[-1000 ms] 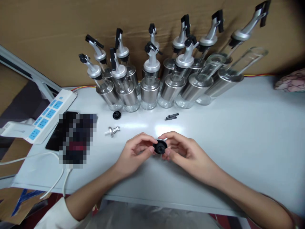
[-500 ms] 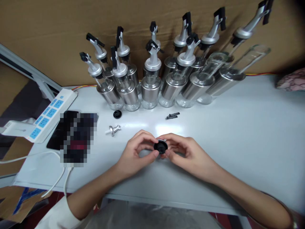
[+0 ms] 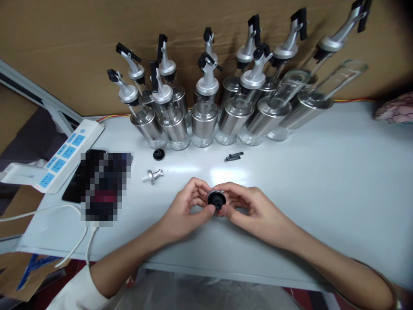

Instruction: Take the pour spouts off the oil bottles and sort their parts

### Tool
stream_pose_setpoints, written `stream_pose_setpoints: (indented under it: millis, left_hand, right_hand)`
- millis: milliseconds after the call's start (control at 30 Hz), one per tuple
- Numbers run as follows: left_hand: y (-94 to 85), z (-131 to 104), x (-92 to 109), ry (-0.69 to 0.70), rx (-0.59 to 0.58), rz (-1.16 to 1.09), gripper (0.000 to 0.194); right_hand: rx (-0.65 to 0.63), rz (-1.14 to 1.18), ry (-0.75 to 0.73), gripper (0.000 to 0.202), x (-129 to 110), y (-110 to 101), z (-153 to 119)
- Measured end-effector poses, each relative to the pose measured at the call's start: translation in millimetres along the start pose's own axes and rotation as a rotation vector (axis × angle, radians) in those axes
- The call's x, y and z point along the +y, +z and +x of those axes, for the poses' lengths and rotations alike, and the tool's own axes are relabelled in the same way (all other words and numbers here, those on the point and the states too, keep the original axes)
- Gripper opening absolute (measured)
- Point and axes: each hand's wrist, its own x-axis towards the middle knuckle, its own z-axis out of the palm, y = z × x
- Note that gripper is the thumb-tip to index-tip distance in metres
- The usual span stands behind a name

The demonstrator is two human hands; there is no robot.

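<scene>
Between my fingertips is a bottle pourer top (image 3: 216,199), its black rubber stopper facing me and a silver rim showing around it. My left hand (image 3: 190,206) grips its left edge with thumb and fingers. On the opposite edge, my right hand (image 3: 247,204) closes its thumb and fingers. The far side of the piece is hidden by the fingers. Beyond my hands lie two small black levers (image 3: 234,156). To the left are a loose silver pourer spout (image 3: 155,175) and a black rubber stopper (image 3: 158,154), both on the table.
Several glass bottles with steel sleeves (image 3: 204,122) and pourers stand along the back; two open-necked bottles (image 3: 271,107) are at the right. A white power strip (image 3: 69,150), a phone (image 3: 75,181) and a white cable (image 3: 87,245) occupy the left. Patterned fabric (image 3: 395,107) lies far right.
The pourer top has tilted slightly, so its black underside faces me more fully. Both hands keep their hold with only small finger shifts.
</scene>
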Motion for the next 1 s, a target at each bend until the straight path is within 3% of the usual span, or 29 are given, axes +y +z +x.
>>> stream_pose_setpoints:
  millis: [267,633,1000]
  left_hand:
    - [0.2,-0.3,0.0,-0.007,0.005,0.030,0.028]
    - [-2.3,-0.5,-0.4,0.054,-0.076,0.064,0.026]
    - [5.7,-3.7,-7.0,0.170,-0.014,0.128,0.034]
  right_hand:
    - [-0.018,0.061,0.054,0.027,-1.0,2.3,-1.0]
    - [-0.035,0.008,0.031,0.028,-2.9,3.5,-1.4]
    - [-0.031,-0.111,-0.037,0.028,-1.5,6.3,-5.2]
